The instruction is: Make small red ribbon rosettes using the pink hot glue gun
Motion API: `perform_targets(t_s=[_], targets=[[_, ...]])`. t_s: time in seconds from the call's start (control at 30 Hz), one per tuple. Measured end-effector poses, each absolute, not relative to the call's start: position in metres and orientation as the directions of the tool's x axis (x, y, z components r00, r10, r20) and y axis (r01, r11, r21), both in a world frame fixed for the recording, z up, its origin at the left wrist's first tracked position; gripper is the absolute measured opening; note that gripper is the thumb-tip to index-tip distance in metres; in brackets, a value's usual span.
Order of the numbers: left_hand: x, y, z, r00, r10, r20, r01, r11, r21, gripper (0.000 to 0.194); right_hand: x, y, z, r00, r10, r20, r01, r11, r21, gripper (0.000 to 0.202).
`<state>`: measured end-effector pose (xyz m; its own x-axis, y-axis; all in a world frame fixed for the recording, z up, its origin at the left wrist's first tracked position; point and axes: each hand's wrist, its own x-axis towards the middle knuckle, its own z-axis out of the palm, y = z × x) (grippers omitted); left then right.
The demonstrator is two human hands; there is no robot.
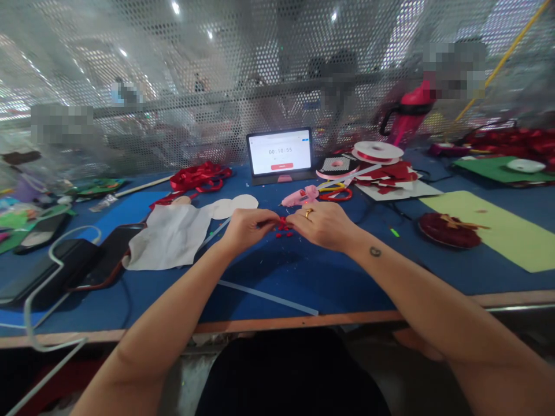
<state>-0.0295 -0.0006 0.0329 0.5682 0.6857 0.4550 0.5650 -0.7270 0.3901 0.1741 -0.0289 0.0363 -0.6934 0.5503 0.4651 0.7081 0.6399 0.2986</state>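
My left hand (249,226) and my right hand (325,224) meet over the middle of the blue table, fingertips pinched together. Between them is a small red piece (283,222), partly hidden by the fingers, so its exact kind does not show. A few tiny red bits (284,235) lie on the table just below the fingertips. Right behind the right hand rests a pink glue gun (299,197), its nozzle to the left. Beyond it are red-handled scissors (340,195). A clear glue stick (269,297) lies nearer the table's front edge.
White cloth (171,234) and white discs (245,202) lie left, near phones (110,257) and a white cable (52,254). A tablet (281,153) stands at the back. Ribbon spools (377,152), yellow sheet (498,228) and a dark red round piece (448,230) are right.
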Motion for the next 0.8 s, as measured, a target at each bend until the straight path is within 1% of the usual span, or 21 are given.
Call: perform_targets(t_s=[0.1,0.17,0.2,0.27,0.33,0.37,0.47,0.57,0.7,0.8], targets=[[-0.030,0.000,0.032,0.571,0.652,0.499,0.539,-0.756,0.372,0.015,0.175,-0.028,0.035,-0.693,0.506,0.513,0.702,0.633,0.325,0.037],[-0.029,0.001,0.031,0.561,0.607,0.563,0.490,-0.792,0.366,0.012,0.177,-0.026,0.033,-0.666,0.459,0.589,0.707,0.641,0.299,0.034],[-0.029,0.001,0.031,0.547,0.583,0.600,0.461,-0.809,0.365,0.011,0.177,-0.025,0.032,-0.635,0.433,0.639,0.711,0.651,0.266,0.032],[-0.028,0.001,0.030,0.500,0.536,0.680,0.406,-0.839,0.363,0.009,0.179,-0.023,0.031,-0.536,0.396,0.746,0.723,0.672,0.162,0.028],[-0.026,-0.001,0.031,0.451,0.511,0.732,0.371,-0.853,0.366,0.008,0.181,-0.021,0.030,-0.416,0.405,0.814,0.727,0.686,0.030,0.024],[-0.025,-0.003,0.031,0.435,0.501,0.748,0.358,-0.859,0.366,0.007,0.182,-0.020,0.030,-0.368,0.429,0.825,0.724,0.689,-0.036,0.023],[-0.023,-0.008,0.035,0.419,0.473,0.775,0.332,-0.874,0.354,0.007,0.181,-0.018,0.028,-0.308,0.556,0.772,0.689,0.690,-0.222,0.019],[-0.022,-0.010,0.037,0.413,0.446,0.794,0.327,-0.886,0.328,0.007,0.179,-0.018,0.026,-0.304,0.650,0.696,0.631,0.685,-0.364,0.017],[-0.021,-0.011,0.037,0.431,0.435,0.791,0.326,-0.892,0.313,0.009,0.176,-0.022,0.025,-0.300,0.675,0.674,0.530,0.705,-0.471,0.018],[-0.020,-0.011,0.037,0.433,0.433,0.790,0.316,-0.894,0.317,0.010,0.175,-0.023,0.026,-0.283,0.703,0.652,0.490,0.690,-0.532,0.019]])
